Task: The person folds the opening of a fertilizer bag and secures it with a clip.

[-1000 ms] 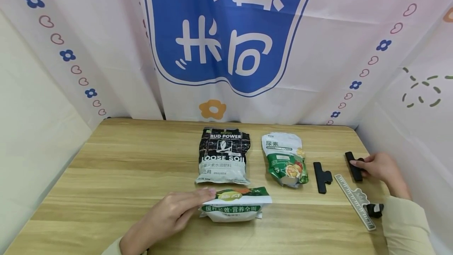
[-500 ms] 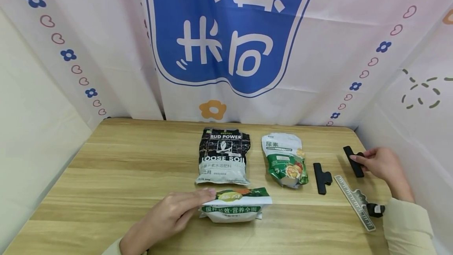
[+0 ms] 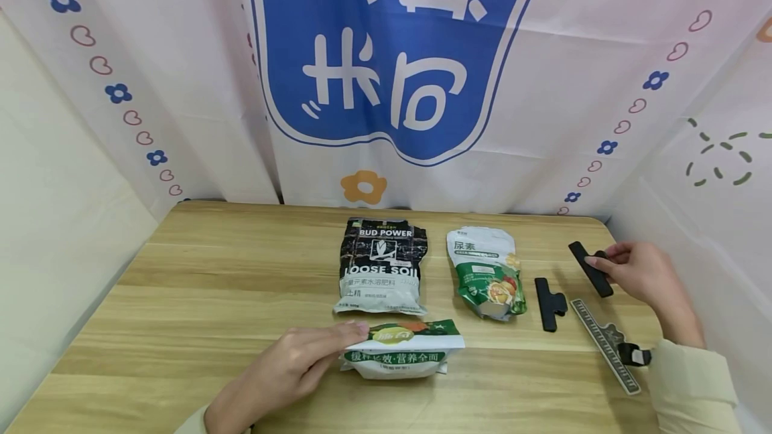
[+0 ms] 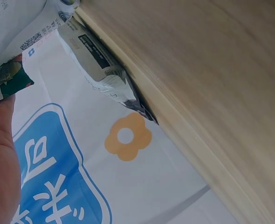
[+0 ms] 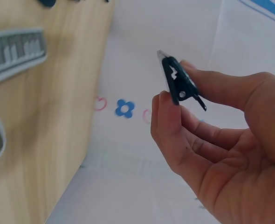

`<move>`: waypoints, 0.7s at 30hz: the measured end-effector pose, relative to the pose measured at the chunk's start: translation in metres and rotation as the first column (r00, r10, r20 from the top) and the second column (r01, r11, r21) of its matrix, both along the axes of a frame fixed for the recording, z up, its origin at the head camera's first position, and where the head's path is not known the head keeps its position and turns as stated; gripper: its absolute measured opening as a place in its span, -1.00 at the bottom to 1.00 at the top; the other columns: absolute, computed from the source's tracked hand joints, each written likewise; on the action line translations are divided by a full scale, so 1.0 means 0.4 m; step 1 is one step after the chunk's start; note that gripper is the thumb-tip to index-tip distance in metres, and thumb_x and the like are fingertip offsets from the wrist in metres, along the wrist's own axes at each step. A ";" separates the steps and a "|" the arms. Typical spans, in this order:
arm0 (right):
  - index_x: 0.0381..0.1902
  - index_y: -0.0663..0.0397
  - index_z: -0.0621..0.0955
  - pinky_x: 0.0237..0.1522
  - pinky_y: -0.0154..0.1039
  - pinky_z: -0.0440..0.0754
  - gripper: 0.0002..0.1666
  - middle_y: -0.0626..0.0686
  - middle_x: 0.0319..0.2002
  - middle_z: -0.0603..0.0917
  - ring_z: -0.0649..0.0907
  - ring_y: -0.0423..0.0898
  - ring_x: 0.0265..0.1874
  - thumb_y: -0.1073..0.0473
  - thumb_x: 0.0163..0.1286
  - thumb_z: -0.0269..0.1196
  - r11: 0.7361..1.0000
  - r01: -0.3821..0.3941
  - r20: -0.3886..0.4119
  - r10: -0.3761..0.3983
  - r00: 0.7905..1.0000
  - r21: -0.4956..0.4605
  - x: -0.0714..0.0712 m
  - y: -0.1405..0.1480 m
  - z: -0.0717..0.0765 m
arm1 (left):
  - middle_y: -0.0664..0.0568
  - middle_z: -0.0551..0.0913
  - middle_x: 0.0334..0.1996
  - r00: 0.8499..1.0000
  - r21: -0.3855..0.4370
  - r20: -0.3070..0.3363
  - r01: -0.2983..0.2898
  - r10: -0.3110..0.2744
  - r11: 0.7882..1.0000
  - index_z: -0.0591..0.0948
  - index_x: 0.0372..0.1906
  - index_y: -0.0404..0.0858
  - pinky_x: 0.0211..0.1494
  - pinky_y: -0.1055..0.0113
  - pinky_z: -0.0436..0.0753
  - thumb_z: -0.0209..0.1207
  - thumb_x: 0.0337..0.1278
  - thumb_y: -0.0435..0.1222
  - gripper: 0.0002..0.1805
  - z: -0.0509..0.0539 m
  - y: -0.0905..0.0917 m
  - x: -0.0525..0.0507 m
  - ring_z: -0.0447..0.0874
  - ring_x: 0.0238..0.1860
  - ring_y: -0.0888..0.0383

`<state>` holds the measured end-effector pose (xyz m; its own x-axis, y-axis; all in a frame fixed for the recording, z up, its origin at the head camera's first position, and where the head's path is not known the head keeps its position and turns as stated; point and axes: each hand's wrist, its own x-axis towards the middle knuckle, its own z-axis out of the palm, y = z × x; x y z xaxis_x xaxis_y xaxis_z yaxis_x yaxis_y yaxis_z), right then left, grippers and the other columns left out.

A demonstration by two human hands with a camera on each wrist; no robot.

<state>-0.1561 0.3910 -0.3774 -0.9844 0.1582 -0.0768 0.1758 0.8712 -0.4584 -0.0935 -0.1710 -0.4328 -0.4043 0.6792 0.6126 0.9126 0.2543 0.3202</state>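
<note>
Left hand had its fingers on the left end of the folded bag, front-centre on the wooden table; thumb tip hidden, so can't tell if that was a pinch. Black soil bag lay just behind it, printed side up. White-green pouch sat right of that, apart. Then the loose black clip, flat beside the pouch. Held black clip was above the table, behind the grey clip, pinched between right hand thumb and fingers.
</note>
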 end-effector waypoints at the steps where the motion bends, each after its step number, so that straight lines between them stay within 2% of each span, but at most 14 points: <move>1: -0.01 0.45 0.60 -0.41 -0.29 0.62 -0.37 0.34 -0.21 0.80 0.74 -0.11 -0.41 -0.12 0.51 0.32 1.000 -0.004 -0.006 0.004 1.000 0.000 0.000 -0.007 0.003 | -0.08 0.77 0.21 1.000 -0.002 0.003 -0.003 0.003 1.000 0.65 0.31 -0.26 0.34 0.47 0.66 -0.05 0.68 -0.28 -0.62 0.000 0.000 0.001 0.82 0.16 0.03; 8: 0.02 0.40 0.62 -0.40 -0.35 0.65 -0.45 0.40 -0.09 0.76 0.77 0.16 -0.18 -0.07 0.51 0.34 0.997 -0.070 -0.081 0.069 0.994 -0.020 0.003 -0.066 0.028 | -0.07 0.77 0.20 1.000 0.004 -0.010 -0.010 0.010 1.000 0.66 0.30 -0.26 0.33 0.45 0.68 -0.07 0.68 -0.28 -0.62 0.003 0.001 0.004 0.82 0.15 0.03; 10: 0.02 0.38 0.63 -0.40 -0.40 0.66 -0.49 0.38 -0.09 0.76 0.78 0.15 -0.16 -0.03 0.50 0.35 0.995 -0.098 -0.106 0.094 0.990 -0.031 0.004 -0.087 0.034 | -0.07 0.77 0.20 1.000 0.010 -0.015 -0.006 0.007 1.000 0.66 0.30 -0.26 0.32 0.45 0.68 -0.06 0.68 -0.28 -0.62 0.004 0.002 0.004 0.83 0.15 0.03; 16: 0.01 0.33 0.66 -0.35 -0.51 0.66 -0.56 0.33 -0.09 0.76 0.76 -0.05 -0.19 0.02 0.47 0.39 0.985 -0.161 -0.163 0.150 0.975 -0.055 0.011 -0.146 0.058 | -0.07 0.78 0.20 1.000 0.015 -0.006 0.001 -0.001 1.000 0.65 0.30 -0.25 0.32 0.45 0.69 -0.07 0.68 -0.27 -0.61 0.005 0.002 0.006 0.83 0.14 0.03; 21: 0.04 0.28 0.67 -0.30 -0.55 0.64 -0.57 0.32 -0.05 0.77 0.79 0.07 -0.12 0.02 0.47 0.40 0.981 -0.184 -0.190 0.168 0.967 -0.066 0.020 -0.190 0.074 | -0.06 0.78 0.20 1.000 0.011 -0.010 -0.004 0.004 1.000 0.66 0.30 -0.26 0.30 0.44 0.70 -0.06 0.67 -0.28 -0.62 0.005 0.000 0.008 0.83 0.14 0.03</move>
